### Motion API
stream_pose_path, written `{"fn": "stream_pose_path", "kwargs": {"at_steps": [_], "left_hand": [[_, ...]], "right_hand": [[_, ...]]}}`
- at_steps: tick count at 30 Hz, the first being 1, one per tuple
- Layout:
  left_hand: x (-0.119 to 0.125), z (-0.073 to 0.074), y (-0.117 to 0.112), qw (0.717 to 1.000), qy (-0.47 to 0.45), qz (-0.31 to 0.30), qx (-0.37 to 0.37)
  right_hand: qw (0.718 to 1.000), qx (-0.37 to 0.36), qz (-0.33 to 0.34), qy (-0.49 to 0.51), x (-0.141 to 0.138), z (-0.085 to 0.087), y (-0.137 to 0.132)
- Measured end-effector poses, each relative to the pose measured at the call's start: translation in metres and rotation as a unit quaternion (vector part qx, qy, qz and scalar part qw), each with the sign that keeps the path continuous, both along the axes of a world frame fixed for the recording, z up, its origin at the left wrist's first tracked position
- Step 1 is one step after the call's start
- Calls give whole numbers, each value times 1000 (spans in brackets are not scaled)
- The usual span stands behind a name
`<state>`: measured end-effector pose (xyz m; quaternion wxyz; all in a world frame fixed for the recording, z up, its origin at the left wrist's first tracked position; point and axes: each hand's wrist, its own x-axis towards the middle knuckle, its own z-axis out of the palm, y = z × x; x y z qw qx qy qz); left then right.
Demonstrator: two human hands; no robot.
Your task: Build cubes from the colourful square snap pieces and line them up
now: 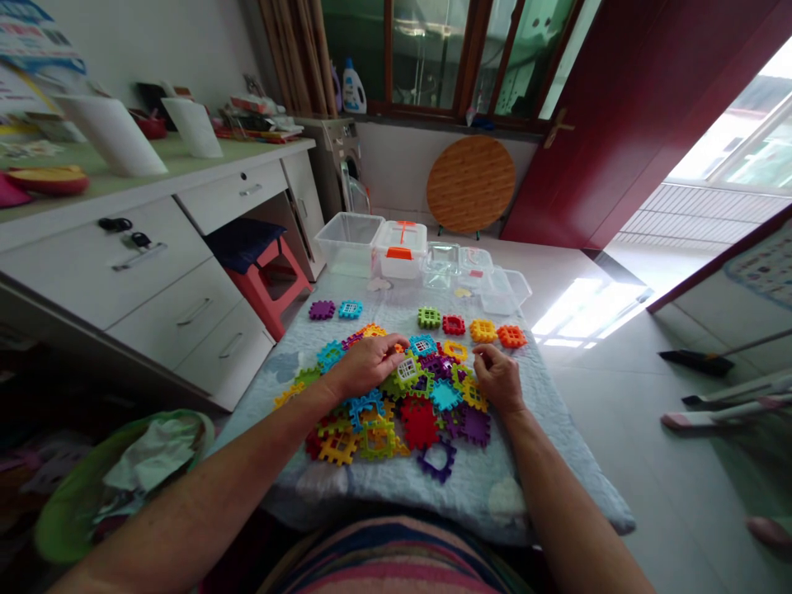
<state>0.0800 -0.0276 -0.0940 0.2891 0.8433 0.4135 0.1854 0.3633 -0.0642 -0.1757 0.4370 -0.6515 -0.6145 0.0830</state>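
Left hand point(365, 365) grip apart on tiles point(421, 422); right hand point(498, 378) grip unclear; clear tubs point(350, 238) beyond.

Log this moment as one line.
left hand: on tile pile | right hand: pile's right edge | six tiles: row beyond pile | blue mat: underneath

Colourful toothed plastic tiles point(421, 421) lie heaped, apparently loose, on a mat point(476, 487).

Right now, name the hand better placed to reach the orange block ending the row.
Probably the right. The right hand sits nearest the orange block, just below it; the left hand lies farther left, over the block pile.
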Motion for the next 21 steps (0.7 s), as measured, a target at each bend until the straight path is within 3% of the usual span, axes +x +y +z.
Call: {"fn": "stream_pose_path", "kwargs": {"at_steps": [4,6,13,21], "left_hand": [[0,-10,4,990,69,-5,119],[-2,-12,4,987,74,-16,140],[-2,-8,6,985,91,-114,91],[20,-3,9,975,198,-43,87]], "right_hand": [[1000,1,-2,-14,0,0,1],[1000,2,-1,-19,1,-1,1],[1000,3,1,-21,1,-2,1],[1000,-6,-7,-18,0,1,1]]}}
